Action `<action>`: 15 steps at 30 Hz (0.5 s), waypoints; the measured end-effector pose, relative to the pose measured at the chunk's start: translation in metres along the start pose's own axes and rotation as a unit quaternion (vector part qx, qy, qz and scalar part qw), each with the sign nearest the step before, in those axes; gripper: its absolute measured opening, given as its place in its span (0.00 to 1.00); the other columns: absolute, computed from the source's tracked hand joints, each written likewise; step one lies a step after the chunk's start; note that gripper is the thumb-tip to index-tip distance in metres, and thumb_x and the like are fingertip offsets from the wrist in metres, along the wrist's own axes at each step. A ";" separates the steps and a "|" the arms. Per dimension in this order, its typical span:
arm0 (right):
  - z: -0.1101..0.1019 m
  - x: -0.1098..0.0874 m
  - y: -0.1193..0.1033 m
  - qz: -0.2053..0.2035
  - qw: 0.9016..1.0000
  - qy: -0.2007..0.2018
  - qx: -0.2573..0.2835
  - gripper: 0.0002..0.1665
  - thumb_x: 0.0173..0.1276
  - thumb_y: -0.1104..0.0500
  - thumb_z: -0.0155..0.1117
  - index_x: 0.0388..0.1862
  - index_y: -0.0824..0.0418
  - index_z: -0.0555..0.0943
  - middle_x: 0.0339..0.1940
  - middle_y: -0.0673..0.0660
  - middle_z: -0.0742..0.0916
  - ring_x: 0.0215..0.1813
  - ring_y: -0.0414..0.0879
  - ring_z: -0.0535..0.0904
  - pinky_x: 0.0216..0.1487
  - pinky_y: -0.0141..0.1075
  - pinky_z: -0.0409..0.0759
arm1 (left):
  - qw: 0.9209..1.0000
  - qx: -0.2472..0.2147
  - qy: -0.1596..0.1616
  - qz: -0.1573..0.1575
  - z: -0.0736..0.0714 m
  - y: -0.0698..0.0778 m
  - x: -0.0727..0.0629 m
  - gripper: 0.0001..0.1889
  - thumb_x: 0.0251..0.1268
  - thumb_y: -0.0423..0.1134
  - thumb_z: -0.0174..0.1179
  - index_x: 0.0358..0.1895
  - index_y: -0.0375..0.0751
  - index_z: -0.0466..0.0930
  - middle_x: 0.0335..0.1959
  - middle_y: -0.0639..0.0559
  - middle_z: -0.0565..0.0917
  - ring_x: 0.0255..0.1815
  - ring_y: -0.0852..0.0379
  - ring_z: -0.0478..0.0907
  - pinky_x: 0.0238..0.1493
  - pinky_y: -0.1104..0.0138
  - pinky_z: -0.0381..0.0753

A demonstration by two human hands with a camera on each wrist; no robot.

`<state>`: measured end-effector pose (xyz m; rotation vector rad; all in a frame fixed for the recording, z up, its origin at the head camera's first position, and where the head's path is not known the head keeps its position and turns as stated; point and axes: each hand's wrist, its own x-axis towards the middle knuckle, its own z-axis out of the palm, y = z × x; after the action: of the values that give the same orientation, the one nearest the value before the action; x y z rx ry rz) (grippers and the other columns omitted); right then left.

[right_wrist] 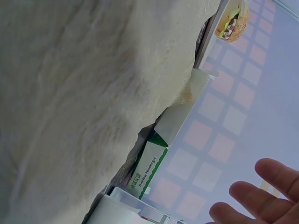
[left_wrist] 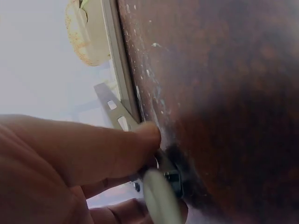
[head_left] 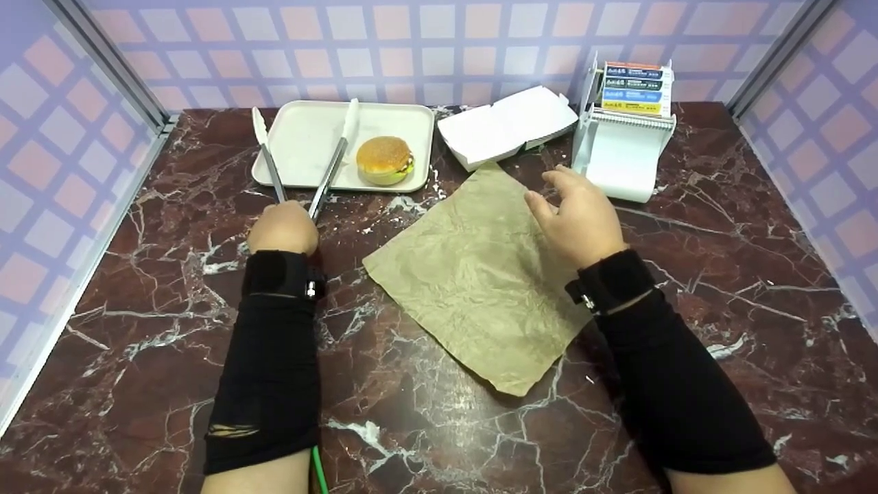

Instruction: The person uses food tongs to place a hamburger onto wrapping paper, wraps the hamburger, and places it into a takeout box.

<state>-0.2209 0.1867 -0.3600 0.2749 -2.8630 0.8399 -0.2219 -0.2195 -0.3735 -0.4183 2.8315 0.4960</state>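
My left hand (head_left: 282,228) grips a pair of metal tongs (head_left: 331,175) near their joined end. Their two arms are spread wide, with pale tips over the cream tray (head_left: 309,123). On the tray's right side sits a hamburger (head_left: 384,160), its filling showing at the edge. In the left wrist view, thumb and fingers close round the tongs (left_wrist: 122,122). My right hand (head_left: 579,216) is raised over the right edge of a creased brown paper sheet (head_left: 473,267), fingers spread and holding nothing. The sheet lies flat on the table, one corner pointing toward me.
Behind the paper stands an open white burger box (head_left: 507,127), with green print on its side in the right wrist view. To its right is a label dispenser (head_left: 627,130) with several coloured rolls and a white strip hanging down. Tiled walls enclose the dark marbled table (head_left: 425,439).
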 end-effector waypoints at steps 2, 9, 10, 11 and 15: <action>0.000 0.000 0.000 0.002 1.000 -0.004 -0.001 0.34 0.80 0.44 0.60 0.72 0.68 0.76 0.78 0.68 0.75 0.82 0.61 0.67 0.84 0.55 0.62 | 1.000 0.002 0.004 0.004 0.000 0.000 0.001 0.19 0.69 0.31 0.49 0.56 0.25 0.81 0.63 0.23 0.79 0.63 0.28 0.79 0.60 0.36 0.82; 0.001 -0.002 -0.003 0.002 1.000 -0.013 0.002 0.34 0.80 0.43 0.59 0.73 0.67 0.76 0.79 0.67 0.75 0.83 0.61 0.66 0.84 0.56 0.61 | 0.999 -0.002 0.033 0.014 -0.001 -0.001 0.002 0.16 0.67 0.33 0.51 0.49 0.27 0.84 0.58 0.25 0.83 0.57 0.28 0.82 0.59 0.37 0.82; 0.001 -0.002 -0.004 0.001 1.000 -0.013 0.002 0.34 0.80 0.43 0.60 0.73 0.66 0.76 0.79 0.66 0.75 0.83 0.61 0.66 0.85 0.56 0.61 | 0.999 -0.004 0.038 0.016 -0.002 -0.001 0.002 0.16 0.66 0.34 0.52 0.48 0.27 0.84 0.57 0.25 0.84 0.56 0.27 0.83 0.59 0.37 0.82; 0.002 -0.002 -0.004 -0.001 1.000 -0.013 0.001 0.34 0.80 0.44 0.60 0.73 0.66 0.76 0.79 0.66 0.75 0.83 0.60 0.66 0.84 0.56 0.61 | 0.999 -0.005 0.046 0.019 -0.003 -0.001 0.001 0.15 0.66 0.34 0.53 0.46 0.27 0.84 0.57 0.26 0.84 0.56 0.28 0.83 0.58 0.37 0.82; 0.004 -0.003 -0.007 -0.013 1.000 -0.011 -0.002 0.34 0.79 0.44 0.61 0.72 0.66 0.76 0.79 0.65 0.75 0.82 0.60 0.67 0.84 0.55 0.62 | 0.997 -0.011 0.072 0.030 -0.009 0.001 -0.003 0.14 0.63 0.33 0.54 0.43 0.26 0.83 0.54 0.24 0.83 0.53 0.27 0.83 0.56 0.36 0.83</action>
<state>-0.2168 0.1791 -0.3597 0.3235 -2.8739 0.8325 -0.2209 -0.2209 -0.3639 -0.3904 2.9871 0.5297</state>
